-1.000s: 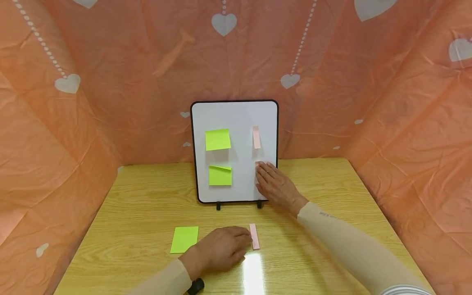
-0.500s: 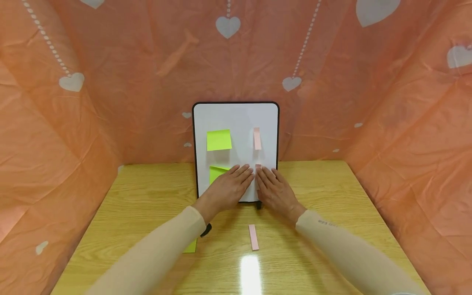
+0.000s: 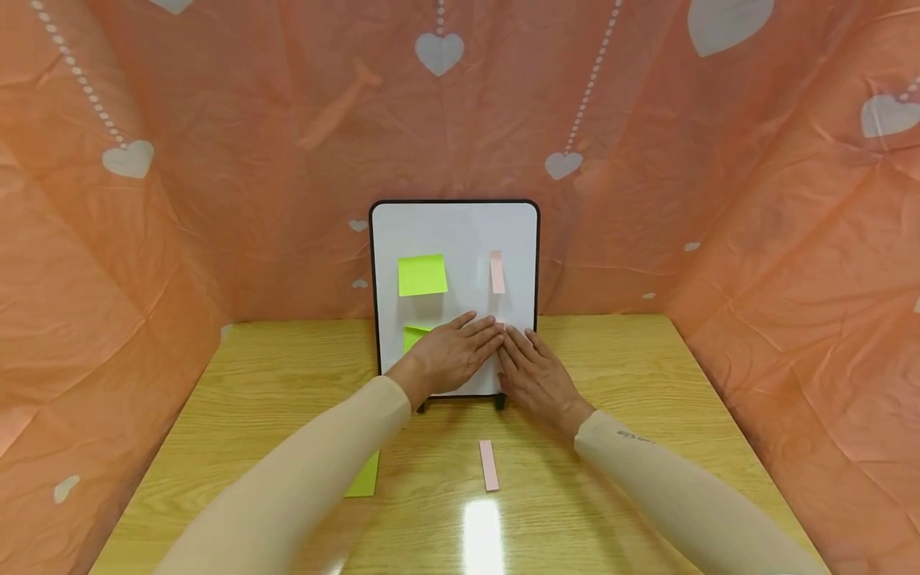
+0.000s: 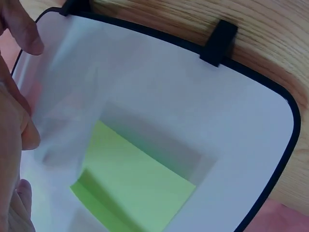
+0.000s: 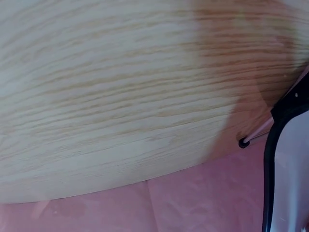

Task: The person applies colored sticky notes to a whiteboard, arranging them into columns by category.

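Note:
In the head view, a white board (image 3: pixel 460 228) with a black rim stands upright on small black feet. My left hand (image 3: pixel 454 355) reaches across its lower half with straight fingers, fingertips at a pink sticky strip (image 3: pixel 499 324) that is mostly hidden. From the right, my right hand (image 3: pixel 535 379) lays extended fingers at the same strip, its fingertips meeting the left ones. Another pink strip (image 3: pixel 497 272) hangs above them. A lime green sticky note (image 3: pixel 422 275) is at upper left; a lower green note (image 4: pixel 135 179), its top edge folded, is partly covered by my left hand.
On the wooden table (image 3: pixel 611 359) lies a narrow pink sticky pad (image 3: pixel 489 465) in front of the board. A green sticky pad (image 3: pixel 365 477) is partly under my left forearm. Orange cloth (image 3: pixel 302 200) with white hearts hangs behind and at both sides.
My left hand has risen from beside the pink pad on the table to the board, then slid slightly right to the strip. My right hand stays at the strip.

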The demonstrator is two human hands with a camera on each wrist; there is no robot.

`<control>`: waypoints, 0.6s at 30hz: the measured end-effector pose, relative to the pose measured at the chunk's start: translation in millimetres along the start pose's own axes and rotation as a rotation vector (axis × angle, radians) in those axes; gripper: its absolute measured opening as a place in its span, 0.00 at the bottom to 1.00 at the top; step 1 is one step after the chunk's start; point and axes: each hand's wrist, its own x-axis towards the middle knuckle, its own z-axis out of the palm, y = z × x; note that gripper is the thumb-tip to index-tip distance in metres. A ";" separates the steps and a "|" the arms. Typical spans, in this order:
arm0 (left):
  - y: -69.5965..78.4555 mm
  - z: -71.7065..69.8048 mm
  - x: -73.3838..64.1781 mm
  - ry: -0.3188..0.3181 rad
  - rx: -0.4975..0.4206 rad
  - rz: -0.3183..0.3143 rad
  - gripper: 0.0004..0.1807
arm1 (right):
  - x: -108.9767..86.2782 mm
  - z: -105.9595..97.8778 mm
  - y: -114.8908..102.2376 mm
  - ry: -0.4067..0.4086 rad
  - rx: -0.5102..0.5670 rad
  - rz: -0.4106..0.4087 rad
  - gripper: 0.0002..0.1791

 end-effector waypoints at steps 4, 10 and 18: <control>-3.0 2.3 1.6 -0.018 0.024 -0.005 0.33 | 0.2 -0.4 0.1 -0.007 0.007 -0.009 0.39; -6.5 -1.4 6.8 -0.026 0.073 -0.004 0.34 | -0.9 -1.4 -0.4 -0.034 0.013 -0.013 0.39; -5.5 -3.6 9.9 -0.061 0.072 -0.028 0.33 | -8.5 -0.5 -5.2 -0.044 0.023 -0.007 0.38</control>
